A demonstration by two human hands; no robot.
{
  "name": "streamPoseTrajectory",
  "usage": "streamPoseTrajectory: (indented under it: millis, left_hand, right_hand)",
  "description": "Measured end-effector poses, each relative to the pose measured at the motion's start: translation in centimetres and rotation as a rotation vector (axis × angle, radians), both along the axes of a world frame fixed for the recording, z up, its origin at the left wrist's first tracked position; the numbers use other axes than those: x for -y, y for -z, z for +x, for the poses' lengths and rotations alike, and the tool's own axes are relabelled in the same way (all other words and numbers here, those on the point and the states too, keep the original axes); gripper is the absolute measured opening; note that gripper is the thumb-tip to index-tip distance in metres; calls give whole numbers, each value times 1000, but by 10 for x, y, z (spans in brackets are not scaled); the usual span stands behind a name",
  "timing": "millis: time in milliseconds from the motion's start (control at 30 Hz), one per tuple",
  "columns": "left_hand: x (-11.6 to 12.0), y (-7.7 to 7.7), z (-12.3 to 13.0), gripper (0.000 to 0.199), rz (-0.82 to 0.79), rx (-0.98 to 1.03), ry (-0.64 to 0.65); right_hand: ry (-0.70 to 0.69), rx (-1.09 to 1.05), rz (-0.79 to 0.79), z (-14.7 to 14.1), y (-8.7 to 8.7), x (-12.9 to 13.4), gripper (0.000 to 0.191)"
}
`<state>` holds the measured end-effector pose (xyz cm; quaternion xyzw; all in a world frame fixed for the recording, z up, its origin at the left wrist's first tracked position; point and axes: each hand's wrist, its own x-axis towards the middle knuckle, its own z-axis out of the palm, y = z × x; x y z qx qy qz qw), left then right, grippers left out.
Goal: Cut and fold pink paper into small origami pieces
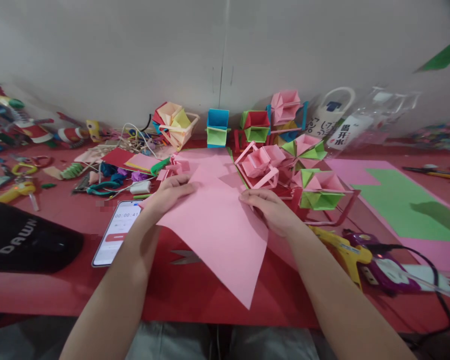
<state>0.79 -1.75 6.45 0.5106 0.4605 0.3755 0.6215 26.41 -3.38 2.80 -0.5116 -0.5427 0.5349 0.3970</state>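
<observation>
A large pink paper sheet [217, 230] is held up at the middle of the view, one corner pointing down toward the table's front edge. My left hand [174, 192] pinches its upper left side between thumb and fingers. At the right, my right hand [268, 207] grips the sheet's edge with thumb and forefinger. More pink paper [210, 159] lies behind the held sheet. Below it, grey scissor blades [185, 257] show in part; the rest of them is hidden.
Folded paper models [257, 126] stand along the wall. A phone [116, 232] and a black cup [33, 240] are at the left. A yellow glue gun [343, 252], a purple power strip [388, 267] and green sheets [408, 205] lie at the right.
</observation>
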Motion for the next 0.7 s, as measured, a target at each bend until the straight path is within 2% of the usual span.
streamPoseTrajectory:
  millis: [33,100,200,300,400,567,700]
  left_hand:
    - [-1,-1,-3,32,-8,-5,-5]
    - [-1,0,-9,30,-3,-31,67]
    - [0,4,-15,24,102,-187,227]
    - [1,9,-11,21,193,-368,388]
    - [3,14,3,21,242,-479,558]
    - [5,18,16,20,320,-573,571]
    - [1,15,-2,19,322,-625,544]
  right_hand:
    - [9,9,0,1,-1,0,23]
    - [-14,13,-9,3,-4,0,20]
    - [-206,67,-13,5,-13,3,18]
    - [-434,180,-27,5,-18,6,17]
    - [-536,288,-4,2,-19,8,17]
    - [-529,365,91,-3,-12,8,19]
    - [-507,370,114,-4,-7,6,19]
